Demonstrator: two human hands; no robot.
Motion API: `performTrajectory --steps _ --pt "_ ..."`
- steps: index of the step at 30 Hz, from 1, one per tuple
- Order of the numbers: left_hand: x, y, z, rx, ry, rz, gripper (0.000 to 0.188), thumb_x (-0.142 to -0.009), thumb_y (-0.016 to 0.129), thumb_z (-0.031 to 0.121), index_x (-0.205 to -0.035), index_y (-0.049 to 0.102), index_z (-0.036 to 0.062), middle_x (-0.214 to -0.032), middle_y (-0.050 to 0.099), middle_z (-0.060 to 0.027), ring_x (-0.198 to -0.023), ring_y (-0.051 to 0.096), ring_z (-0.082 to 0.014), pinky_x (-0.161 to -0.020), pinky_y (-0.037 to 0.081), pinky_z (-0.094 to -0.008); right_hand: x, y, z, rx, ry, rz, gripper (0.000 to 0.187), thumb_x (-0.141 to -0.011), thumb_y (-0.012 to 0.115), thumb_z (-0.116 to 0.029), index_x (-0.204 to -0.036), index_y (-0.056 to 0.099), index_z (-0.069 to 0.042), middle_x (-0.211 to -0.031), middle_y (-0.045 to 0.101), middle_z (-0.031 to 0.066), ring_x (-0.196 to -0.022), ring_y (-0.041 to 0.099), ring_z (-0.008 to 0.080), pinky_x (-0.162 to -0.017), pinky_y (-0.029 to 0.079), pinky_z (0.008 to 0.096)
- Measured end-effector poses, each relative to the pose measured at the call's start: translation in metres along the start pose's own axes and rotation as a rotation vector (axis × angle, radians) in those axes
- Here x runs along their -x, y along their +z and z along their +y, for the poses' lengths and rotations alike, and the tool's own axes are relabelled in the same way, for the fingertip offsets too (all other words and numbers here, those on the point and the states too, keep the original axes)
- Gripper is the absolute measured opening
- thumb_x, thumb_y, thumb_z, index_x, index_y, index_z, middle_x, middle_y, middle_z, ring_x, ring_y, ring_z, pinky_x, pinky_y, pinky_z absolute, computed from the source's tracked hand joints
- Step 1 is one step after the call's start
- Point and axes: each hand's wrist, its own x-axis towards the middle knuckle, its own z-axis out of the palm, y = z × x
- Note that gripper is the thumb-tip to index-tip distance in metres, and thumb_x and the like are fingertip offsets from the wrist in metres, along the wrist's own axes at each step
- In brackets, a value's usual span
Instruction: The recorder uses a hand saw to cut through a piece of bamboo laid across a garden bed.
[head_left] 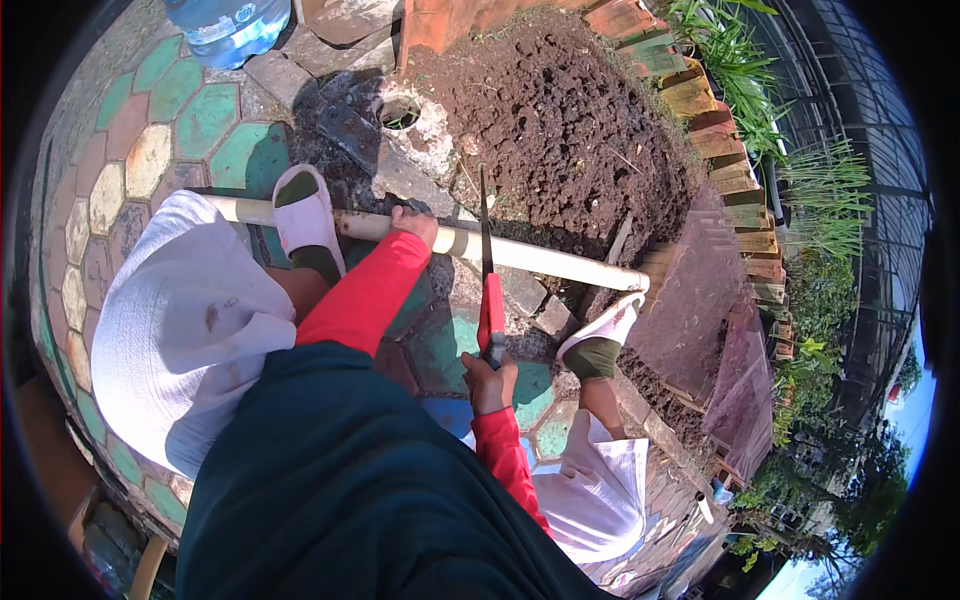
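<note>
A long pale pole [560,262] lies slantwise in front of me, from the left paving to the soil bed's edge. My left hand [414,225], in a red sleeve, is closed round its middle. Lower down, my right hand [490,385] grips the red and black handle of a hand saw [491,310]. Its thin dark blade points away from me and crosses the pole just right of my left hand. I cannot tell whether the teeth touch it. My left slipper [305,212] rests over the pole; my right slipper [605,328] is beside its right end.
Dark loose soil [570,120] fills a bed ahead, edged by orange and yellow tiles [715,130]. Flat reddish slabs [690,290] lie at its right. A hole [399,113] opens in broken concrete. A blue water jug [230,30] stands far left on hexagonal pavers [210,120].
</note>
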Motion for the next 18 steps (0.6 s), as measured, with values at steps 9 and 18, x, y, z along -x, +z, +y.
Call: performTrajectory --steps 9,18 --pt "-0.001 -0.011 0.002 0.010 0.004 -0.020 0.019 -0.063 0.065 0.014 -0.081 0.066 0.0111 -0.082 0.066 -0.0090 -0.084 0.060 -0.0237 -0.081 0.035 -0.0372 -0.006 -0.014 0.015 0.018 -0.014 0.043 0.016 -0.067 0.066 -0.010 -0.066 0.052 -0.003 -0.051 0.049 0.0023 -0.042 0.046 0.0115 -0.040 0.033 0.0257" --pt "0.002 -0.030 0.000 0.016 0.007 -0.181 0.025 -0.063 0.064 0.013 -0.088 0.065 0.0087 -0.091 0.066 -0.0107 -0.093 0.058 -0.0259 -0.084 0.034 -0.0378 0.011 -0.021 0.032 0.033 -0.020 0.022 0.014 -0.068 0.066 -0.008 -0.072 0.054 -0.003 -0.055 0.049 -0.0005 -0.047 0.044 0.0093 -0.044 0.033 0.0265"
